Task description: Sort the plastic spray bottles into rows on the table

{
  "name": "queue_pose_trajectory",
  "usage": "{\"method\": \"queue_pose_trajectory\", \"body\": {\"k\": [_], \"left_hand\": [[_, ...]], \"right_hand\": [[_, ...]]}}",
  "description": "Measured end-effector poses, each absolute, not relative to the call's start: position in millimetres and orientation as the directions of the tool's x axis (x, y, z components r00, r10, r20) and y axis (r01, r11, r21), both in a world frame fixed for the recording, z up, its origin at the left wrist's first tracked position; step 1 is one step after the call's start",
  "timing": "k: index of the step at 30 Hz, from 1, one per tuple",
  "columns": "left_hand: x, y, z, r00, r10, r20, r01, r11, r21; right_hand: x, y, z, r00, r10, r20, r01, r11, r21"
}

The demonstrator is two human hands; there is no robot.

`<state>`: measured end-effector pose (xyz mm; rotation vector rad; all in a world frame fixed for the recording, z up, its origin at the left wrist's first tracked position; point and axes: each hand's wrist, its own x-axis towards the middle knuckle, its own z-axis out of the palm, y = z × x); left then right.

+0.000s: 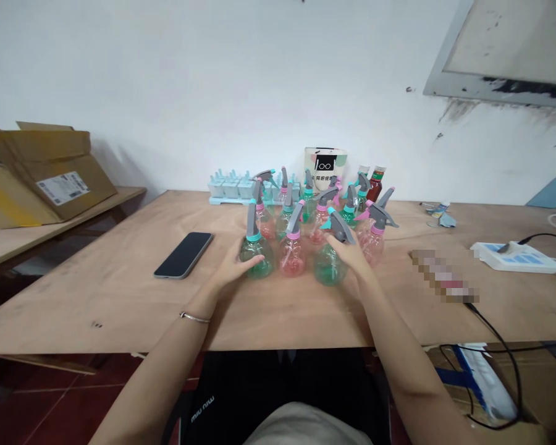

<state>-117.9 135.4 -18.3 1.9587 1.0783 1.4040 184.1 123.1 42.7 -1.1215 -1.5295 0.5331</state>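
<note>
My left hand (234, 264) is wrapped round the left side of a clear green spray bottle (260, 267) with a grey and turquoise trigger head, its thumb across the front. My right hand (349, 250) grips the right side of another green spray bottle (328, 269), whose head tilts; most of its fingers are hidden behind the bottle. Between the two stands a pink spray bottle (292, 259) with a grey head and pink collar. Several more pink and green spray bottles crowd close behind, including a pink one (374, 244) just right of my right hand.
A phone (183, 255) lies to the left. Behind the bottles are a light blue ice-pop mould (229, 188), a printed paper bag (312, 157) and a red sauce bottle (375, 185). A power strip (514, 258) with cables sits right; a cardboard box (50, 173) stands far left.
</note>
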Motion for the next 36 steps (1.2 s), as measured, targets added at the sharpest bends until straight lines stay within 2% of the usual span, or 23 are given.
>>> {"method": "queue_pose_trajectory", "body": {"k": [5, 9, 18, 29, 36], "left_hand": [[-119, 135, -19, 0.164, 0.825, 0.540, 0.309, -0.563, 0.767], [-121, 137, -23, 0.135, 0.834, 0.535, 0.313, -0.548, 0.776], [-118, 135, -22, 0.110, 0.849, 0.517, 0.297, -0.524, 0.798], [-122, 139, -26, 0.145, 0.829, 0.540, 0.306, -0.557, 0.772], [-121, 139, -24, 0.137, 0.831, 0.540, 0.308, -0.554, 0.774]], "right_hand": [[190, 107, 43, -0.099, 0.879, 0.467, 0.343, 0.471, -0.813], [190, 107, 42, -0.215, 0.819, 0.533, 0.365, 0.573, -0.734], [181, 119, 34, -0.097, 0.775, 0.625, 0.435, 0.598, -0.673], [178, 115, 37, -0.121, 0.764, 0.634, 0.376, 0.626, -0.683], [185, 114, 35, -0.137, 0.755, 0.641, 0.396, 0.635, -0.663]]}}
